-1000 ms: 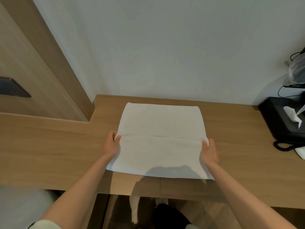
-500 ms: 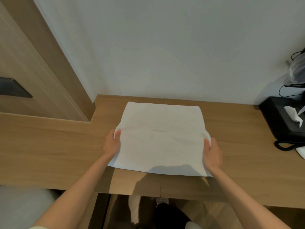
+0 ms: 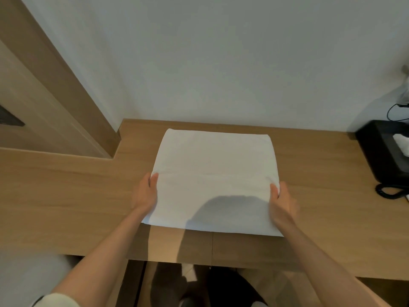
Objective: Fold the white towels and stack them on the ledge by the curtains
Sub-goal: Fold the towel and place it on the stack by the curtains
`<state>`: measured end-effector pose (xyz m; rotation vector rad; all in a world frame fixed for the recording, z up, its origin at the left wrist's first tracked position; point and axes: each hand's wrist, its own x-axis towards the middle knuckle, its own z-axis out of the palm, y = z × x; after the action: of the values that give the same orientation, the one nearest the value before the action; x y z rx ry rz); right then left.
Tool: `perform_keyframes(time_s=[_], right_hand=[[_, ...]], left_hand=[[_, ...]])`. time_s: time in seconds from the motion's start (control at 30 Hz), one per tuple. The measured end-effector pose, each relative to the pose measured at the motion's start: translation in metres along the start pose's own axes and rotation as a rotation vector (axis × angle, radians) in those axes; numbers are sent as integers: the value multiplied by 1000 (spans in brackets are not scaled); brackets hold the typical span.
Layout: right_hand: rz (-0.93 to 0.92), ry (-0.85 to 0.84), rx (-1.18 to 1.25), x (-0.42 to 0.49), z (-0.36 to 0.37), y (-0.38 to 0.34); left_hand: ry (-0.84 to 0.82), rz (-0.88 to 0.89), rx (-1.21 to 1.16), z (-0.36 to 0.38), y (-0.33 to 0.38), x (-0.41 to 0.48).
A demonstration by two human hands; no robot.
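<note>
Towel (image 3: 212, 173) is lying flat mid-desk (image 3: 77, 196), far edge near the wall (image 3: 221, 63). Left hand (image 3: 145, 193) and right hand (image 3: 283, 202) are each pinching a side edge at the mid crease, thumbs on top, fingers hidden under, probably setting up the next fold. Near edge is sitting close to the desk lip. Bare desk is running left; a black phone (image 3: 380, 151) is crowding the far right.

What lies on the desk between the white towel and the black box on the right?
Nothing; in the head view the desk is bare between white towel and black box.
</note>
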<state>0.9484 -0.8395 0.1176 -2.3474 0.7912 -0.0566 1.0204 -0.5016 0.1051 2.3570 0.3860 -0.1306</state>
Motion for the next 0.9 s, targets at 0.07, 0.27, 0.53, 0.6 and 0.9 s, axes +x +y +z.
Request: perform_keyframes(time_s=[0.07,0.27,0.53,0.6,0.9], right_hand=[[13,14,-21,2,2,1],[72,81,-25,-1,2,-1],[-487,77,-264,-29,31,-33],[-513,-116,-363,-40,46,-39],[-279,-252,-525,-18,26,3]], left_hand=[[11,21,24,-1,2,-1],[102,-15,189,-5,10,-5],[32,527,326,33,55,-49],[-142,546,432,57,59,-62],[-130,346,600,44,19,-42]])
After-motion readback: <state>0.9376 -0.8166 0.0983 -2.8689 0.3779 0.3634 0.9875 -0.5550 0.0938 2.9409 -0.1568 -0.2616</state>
